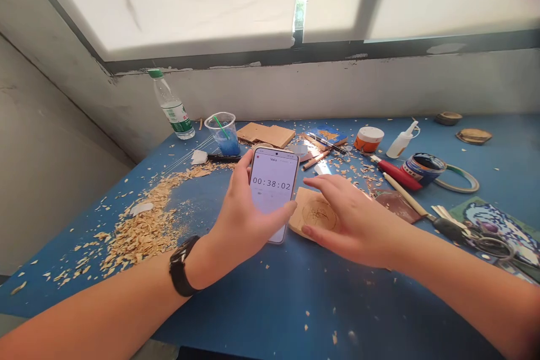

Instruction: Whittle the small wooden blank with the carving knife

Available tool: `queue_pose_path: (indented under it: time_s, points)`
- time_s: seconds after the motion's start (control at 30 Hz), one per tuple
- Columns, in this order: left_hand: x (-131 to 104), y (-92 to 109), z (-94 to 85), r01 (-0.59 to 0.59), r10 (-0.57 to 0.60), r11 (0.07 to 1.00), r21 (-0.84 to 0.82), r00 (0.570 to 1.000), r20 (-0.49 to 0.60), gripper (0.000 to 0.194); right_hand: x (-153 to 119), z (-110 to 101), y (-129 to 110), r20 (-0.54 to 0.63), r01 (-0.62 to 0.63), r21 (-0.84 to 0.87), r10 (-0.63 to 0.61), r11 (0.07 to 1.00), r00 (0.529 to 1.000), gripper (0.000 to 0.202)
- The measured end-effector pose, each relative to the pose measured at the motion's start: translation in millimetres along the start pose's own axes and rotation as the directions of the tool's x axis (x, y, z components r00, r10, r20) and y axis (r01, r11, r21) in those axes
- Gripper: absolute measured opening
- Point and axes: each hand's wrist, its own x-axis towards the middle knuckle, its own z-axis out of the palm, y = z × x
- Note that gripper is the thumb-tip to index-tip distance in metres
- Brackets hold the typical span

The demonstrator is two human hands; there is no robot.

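One blue surface (pixel 270 304) carries everything, strewn at its left with one wide heap of wood shavings (pixel 143 225). Far left stands one plastic bottle (pixel 172 106), and just right of it one clear cup (pixel 223 133) with blue liquid. One stack of thin wood boards (pixel 265 134) lies behind the phone. At far right sit one orange jar (pixel 368 139), one white glue bottle (pixel 403 142) and one open paint tin (pixel 424 168).

One phone (pixel 273 188) is held upright in the middle, its screen reading 00:38:02. The left hand (pixel 242 216), a dark watch (pixel 182 266) on its wrist, has its fingers wrapped around the phone's edges, thumb on the right edge. Just right of the phone lies one carved wood piece (pixel 317 214) with a round design. The right hand (pixel 352 214) hovers flat over that piece, fingers spread and loose, grasping nothing.
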Motion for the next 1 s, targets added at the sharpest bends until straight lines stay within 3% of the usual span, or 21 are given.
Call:
queue_pose_path:
  time_s: [0.13, 0.23, 0.37, 0.5, 0.57, 0.73, 0.9, 1.0]
  points:
    - [-3.8, 4.2, -5.1, 0.004, 0.013, 0.982, -0.19, 0.996, 0.085, 0.081, 16.6, -8.3, -18.6, -0.044, -0.057, 0.412, 0.083, 0.909, 0.996, 0.051]
    - [-3.7, 5.1, -9.1, 0.03, 0.001, 0.96, -0.278, 0.994, 0.11, 0.064, 30.7, -14.9, -29.4, -0.084, -0.129, 0.543, 0.206, 0.83, 0.975, 0.048]
    - [1.2, 4.1, -11.5, 0.01, 0.037, 0.927, -0.374, 0.992, 0.12, 0.045, 44.7, -21.6, -39.3, -0.118, -0.21, 0.433, 0.286, 0.877, 0.951, 0.057]
    - [11.2, 3.3, -13.5, 0.105, -0.037, 0.873, -0.476, 0.988, 0.152, 0.037, 48.7, -24.1, -49.4, -0.105, -0.266, 0.202, 0.291, 0.942, 0.951, 0.021]
    - [17.2, 3.2, -15.1, 0.13, -0.074, 0.872, -0.472, 0.988, 0.134, 0.03, 48.6, -23.1, -53.6, -0.052, -0.268, 0.155, 0.279, 0.951, 0.959, 0.016]
    - [28.1, -0.4, -16.1, 0.125, -0.087, 0.85, -0.511, 0.991, 0.099, 0.019, 48.1, -9.9, -57.1, 0.013, -0.253, 0.285, 0.26, 0.925, 0.965, 0.026]
    - [30.7, -7.6, -12.9, 0.202, -0.1, 0.715, -0.669, 0.977, 0.189, 0.026, 39.9, 14.9, -48.7, -0.016, -0.165, 0.35, 0.182, 0.922, 0.983, 0.037]
    - [30.7, -8.4, -12.0, 0.225, -0.115, 0.697, -0.681, 0.972, 0.204, 0.025, 31.9, 23.6, -42.6, 0.026, -0.177, 0.326, 0.179, 0.928, 0.984, 0.04]
